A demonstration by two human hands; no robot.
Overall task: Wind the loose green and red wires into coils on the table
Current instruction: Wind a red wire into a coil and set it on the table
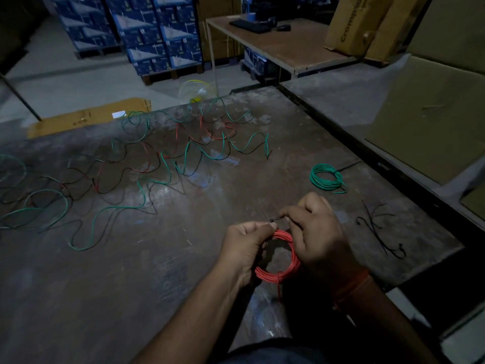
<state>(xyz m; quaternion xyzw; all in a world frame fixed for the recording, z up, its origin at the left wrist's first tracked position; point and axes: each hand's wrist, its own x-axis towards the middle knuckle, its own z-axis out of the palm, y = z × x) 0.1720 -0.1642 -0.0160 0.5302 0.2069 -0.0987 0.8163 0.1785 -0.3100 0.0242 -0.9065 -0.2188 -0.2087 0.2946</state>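
Head view, securing a finished coil. I held the red coil (pixel 278 256) just above the table (pixel 131 285), near its close edge. My left hand (pixel 246 248) gripped the coil's upper left arc, thumb and fingers curled round the bundled turns. My right hand (pixel 317 232) pinched a thin dark tie (pixel 275 219) at the top of the coil, with its small dark head between my two thumbs; whether the tie had already passed round the turns I could not tell in the dim light. A short red tail (pixel 279 290) hung from the lower arc.

I judged the step in hand to be binding the red coil so it would not spring open. To do it well, I needed the left grip firm enough to keep all turns stacked flat, the tie wrapped round every turn and not only the outer ones, and the pull made gradually so that no turn slipped out. The tail looked best tucked against the bundle.

A green coil (pixel 326 177) already lay finished on the table to the right, well apart from my hands. Spare dark ties (pixel 380 232) lay nearer, also on the right. Loose green and red wires (pixel 157 164) remained spread over the far left of the table, so I judged the task well short of done.
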